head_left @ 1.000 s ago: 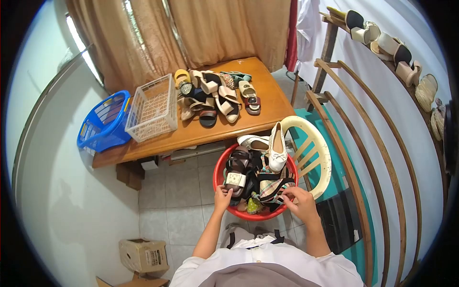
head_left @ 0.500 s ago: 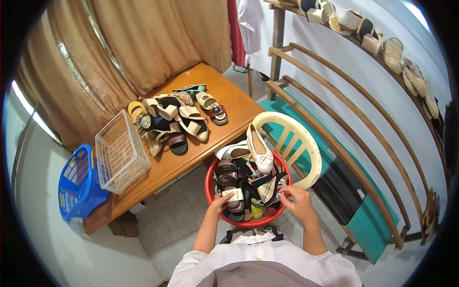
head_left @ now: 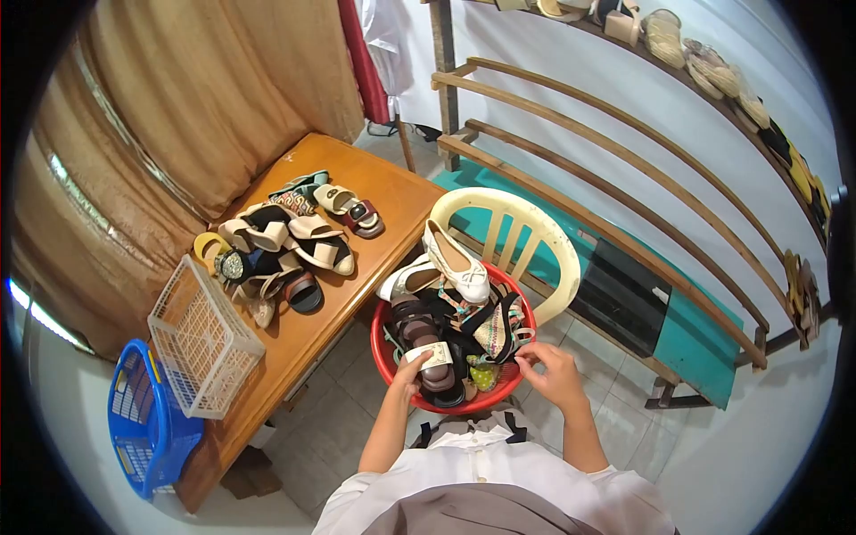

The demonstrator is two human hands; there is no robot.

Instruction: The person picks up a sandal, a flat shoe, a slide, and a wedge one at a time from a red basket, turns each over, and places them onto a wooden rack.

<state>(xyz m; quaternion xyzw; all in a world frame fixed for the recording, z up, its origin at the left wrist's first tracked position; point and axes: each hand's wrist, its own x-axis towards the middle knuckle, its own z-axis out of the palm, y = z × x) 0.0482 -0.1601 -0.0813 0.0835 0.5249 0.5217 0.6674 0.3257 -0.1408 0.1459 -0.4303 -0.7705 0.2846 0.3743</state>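
A red basket (head_left: pixel 383 353) full of shoes rests on the pale plastic chair (head_left: pixel 563 267). My left hand (head_left: pixel 408 369) pinches a small white card (head_left: pixel 430 357) over the dark brown sandals (head_left: pixel 415 328) at the basket's left. At the right rim, my right hand (head_left: pixel 546 366) has its fingertips drawn together beside a patterned wedge sandal (head_left: pixel 496 333); whether it grips a strap is too small to tell. White flats (head_left: pixel 456 264) lie on top at the back of the basket. A green item (head_left: pixel 482 374) shows near the front.
On the wooden table (head_left: pixel 374 267) are piled sandals (head_left: pixel 276 234) and a white crate (head_left: pixel 207 348); a blue basket (head_left: pixel 160 428) is at its left end. A wooden rack (head_left: pixel 606 169) stands at the right, with shoes (head_left: pixel 664 37) on its top shelf. A teal bench (head_left: pixel 704 357) is behind it.
The view has turned to the right, so table, basket and rack appear shifted left. The card remains in my left hand, and my right hand remains near the basket's right rim.
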